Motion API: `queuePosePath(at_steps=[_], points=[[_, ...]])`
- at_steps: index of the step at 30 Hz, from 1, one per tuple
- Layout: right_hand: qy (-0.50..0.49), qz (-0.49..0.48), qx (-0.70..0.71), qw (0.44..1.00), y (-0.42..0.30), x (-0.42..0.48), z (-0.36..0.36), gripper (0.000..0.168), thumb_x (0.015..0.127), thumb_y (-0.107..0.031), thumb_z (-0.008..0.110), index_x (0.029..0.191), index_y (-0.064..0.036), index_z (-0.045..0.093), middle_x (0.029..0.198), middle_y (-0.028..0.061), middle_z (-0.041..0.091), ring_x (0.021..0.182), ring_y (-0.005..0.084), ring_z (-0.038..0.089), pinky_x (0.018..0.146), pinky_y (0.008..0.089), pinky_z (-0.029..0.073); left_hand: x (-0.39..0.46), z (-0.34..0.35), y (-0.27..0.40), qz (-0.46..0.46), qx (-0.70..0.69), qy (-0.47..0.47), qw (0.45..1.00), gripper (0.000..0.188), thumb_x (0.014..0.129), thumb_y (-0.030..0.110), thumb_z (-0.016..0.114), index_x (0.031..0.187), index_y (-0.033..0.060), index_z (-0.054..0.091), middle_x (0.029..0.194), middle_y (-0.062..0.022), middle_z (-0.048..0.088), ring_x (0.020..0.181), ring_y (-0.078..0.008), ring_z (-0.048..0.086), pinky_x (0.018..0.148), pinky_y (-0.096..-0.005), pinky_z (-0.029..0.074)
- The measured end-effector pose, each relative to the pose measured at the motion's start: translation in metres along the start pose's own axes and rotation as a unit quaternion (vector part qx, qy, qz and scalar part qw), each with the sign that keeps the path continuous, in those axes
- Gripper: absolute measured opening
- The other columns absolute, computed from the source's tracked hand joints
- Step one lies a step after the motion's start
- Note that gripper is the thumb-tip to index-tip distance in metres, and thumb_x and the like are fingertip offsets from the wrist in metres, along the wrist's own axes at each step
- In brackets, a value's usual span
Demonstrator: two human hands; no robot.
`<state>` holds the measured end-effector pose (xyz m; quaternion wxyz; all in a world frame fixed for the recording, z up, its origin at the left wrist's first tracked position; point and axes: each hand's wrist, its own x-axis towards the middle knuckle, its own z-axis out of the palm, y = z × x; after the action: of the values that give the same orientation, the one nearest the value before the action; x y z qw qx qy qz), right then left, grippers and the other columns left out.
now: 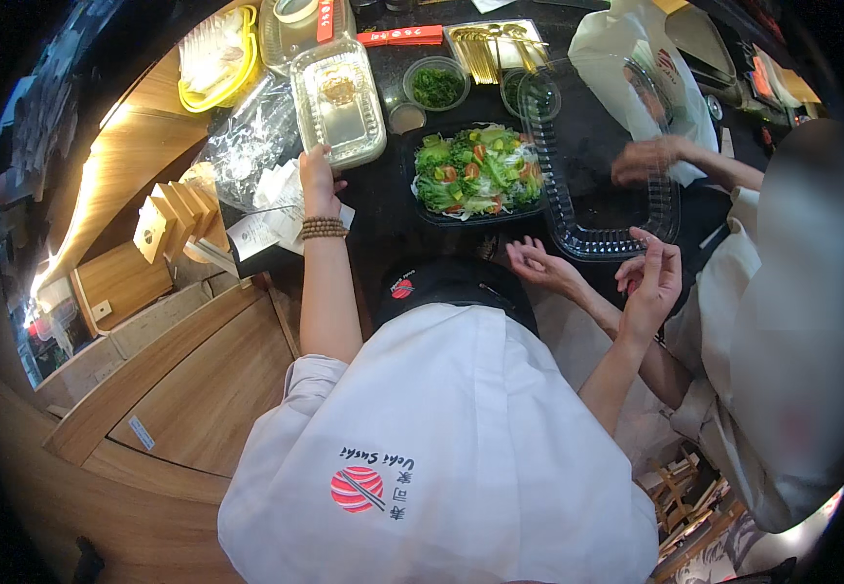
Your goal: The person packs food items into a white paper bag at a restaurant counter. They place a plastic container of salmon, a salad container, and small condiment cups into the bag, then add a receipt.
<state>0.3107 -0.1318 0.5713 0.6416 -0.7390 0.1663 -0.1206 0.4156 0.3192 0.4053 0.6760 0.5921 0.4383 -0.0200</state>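
Note:
My left hand [322, 182], with a beaded bracelet at the wrist, grips the near edge of a foil-like rectangular container [340, 106] with a clear lid. My right hand [651, 274] is raised near a clear plastic lid [575, 244], fingers partly bent; whether it touches the lid I cannot tell. Between my hands, a black tray holds a salad [476, 171] of greens and cut tomatoes. Behind it stand a round tub of green seaweed salad [436, 87], a second round tub [531, 93] partly under the lid, and a small sauce cup [407, 118].
A co-worker [728, 306] stands close on the right, hands near the lid and a white plastic bag [611, 51]. Receipts [254, 235] and clear plastic wrap [246, 146] lie left. Behind are gold cutlery [476, 55], red chopstick sleeves [400, 36] and a yellow basket [210, 98].

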Motion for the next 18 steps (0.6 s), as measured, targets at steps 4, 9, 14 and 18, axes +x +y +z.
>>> queuePosePath(at_steps=[4,9,14,18], points=[[0.003,-0.023,-0.013,1.000,-0.002,0.004,-0.001,0.025,0.108,-0.024,0.056,0.102,-0.001,0.057,0.118,0.0188,0.072,0.063,0.0126,0.070,0.049,0.0216,0.052,-0.013,0.012,0.002,0.029,0.020,0.066,0.997,0.080,0.089,0.042,0.070,0.151,0.0031,0.035,0.130,-0.0200,0.052,0.108,-0.0311,0.056,0.085,-0.0451,0.052],[-0.013,-0.120,-0.051,0.991,-0.004,0.009,0.000,0.020,0.105,-0.017,0.061,0.102,0.002,0.057,0.123,0.0213,0.069,0.074,0.0174,0.074,0.059,0.0258,0.060,-0.069,0.029,0.021,0.149,0.135,0.181,0.963,0.097,0.090,0.041,0.075,0.156,-0.0073,0.022,0.159,-0.0302,0.021,0.146,-0.0420,0.026,0.122,-0.0520,0.023],[-0.146,-0.332,-0.218,0.906,-0.021,0.019,0.014,0.012,0.092,-0.003,0.075,0.089,0.001,0.064,0.125,0.0206,0.069,0.090,0.0225,0.078,0.075,0.0304,0.063,-0.126,0.039,0.060,0.258,-0.111,-0.210,0.937,0.065,0.107,0.040,0.051,0.153,-0.0032,0.037,0.149,-0.0219,0.047,0.129,-0.0318,0.054,0.109,-0.0463,0.046],[-0.245,-0.358,-0.274,0.858,-0.017,0.005,0.036,0.016,0.082,0.002,0.080,0.078,0.002,0.064,0.129,0.0206,0.068,0.096,0.0244,0.077,0.077,0.0308,0.062,-0.129,0.035,0.054,0.094,-0.218,-0.392,0.889,0.068,0.109,0.049,0.042,0.153,-0.0018,0.038,0.147,-0.0212,0.050,0.126,-0.0322,0.059,0.103,-0.0475,0.053]])
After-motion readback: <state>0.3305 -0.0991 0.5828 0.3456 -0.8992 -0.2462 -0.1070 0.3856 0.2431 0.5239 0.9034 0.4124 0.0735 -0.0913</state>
